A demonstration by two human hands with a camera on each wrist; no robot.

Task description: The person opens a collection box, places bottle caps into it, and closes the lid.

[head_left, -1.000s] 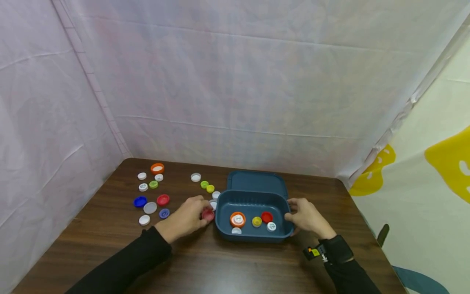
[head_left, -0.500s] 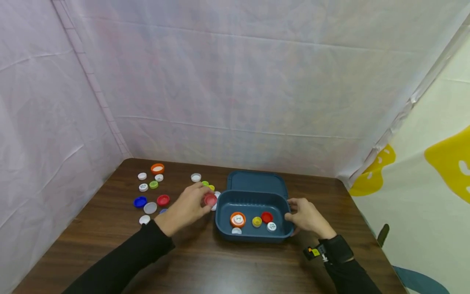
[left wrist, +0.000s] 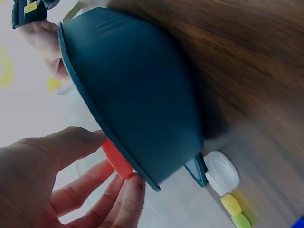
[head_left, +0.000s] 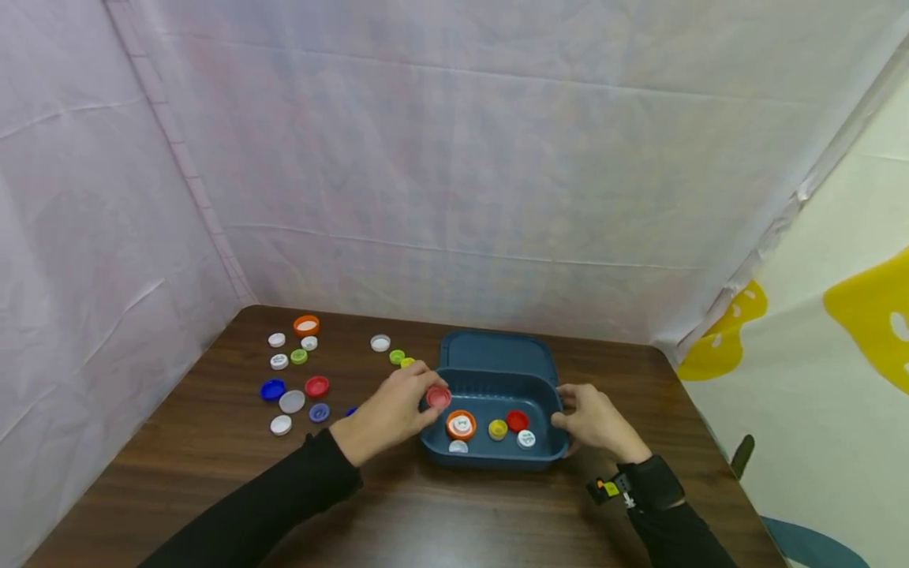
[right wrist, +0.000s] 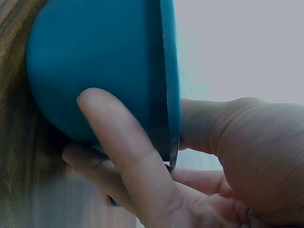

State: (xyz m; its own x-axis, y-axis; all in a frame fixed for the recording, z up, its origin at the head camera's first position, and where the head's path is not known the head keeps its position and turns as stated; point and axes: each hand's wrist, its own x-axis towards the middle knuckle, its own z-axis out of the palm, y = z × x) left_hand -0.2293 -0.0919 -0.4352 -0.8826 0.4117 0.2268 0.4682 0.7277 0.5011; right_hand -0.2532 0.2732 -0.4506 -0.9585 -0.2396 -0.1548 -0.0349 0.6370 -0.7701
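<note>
Thumb and fingers of my left hand (head_left: 390, 412) pinch a red bottle cap (head_left: 438, 397) over the left rim of a dark blue plastic box (head_left: 507, 384). The left wrist view shows the cap (left wrist: 117, 159) beside the rim, partly hidden by it. My right hand (head_left: 602, 422) grips the box's right end, thumb over the rim; in the right wrist view its fingers (right wrist: 126, 137) lie along the outer wall. Inside the box are an orange cap (head_left: 450, 432) with a white one in it, a yellow cap (head_left: 498, 429), another red cap (head_left: 517, 420) and white caps (head_left: 526, 439).
Several loose caps lie on the wooden table (head_left: 454, 521) to the left, among them a blue cap (head_left: 273, 390), a red one and a clear disc (head_left: 292, 401). Behind the box lies its blue lid (head_left: 497, 351). White cloth (head_left: 454, 158) hangs at the back and left.
My left hand has lifted the red cap from the table left of the box and carried it right, over the left rim. My right hand has stayed on the box.
</note>
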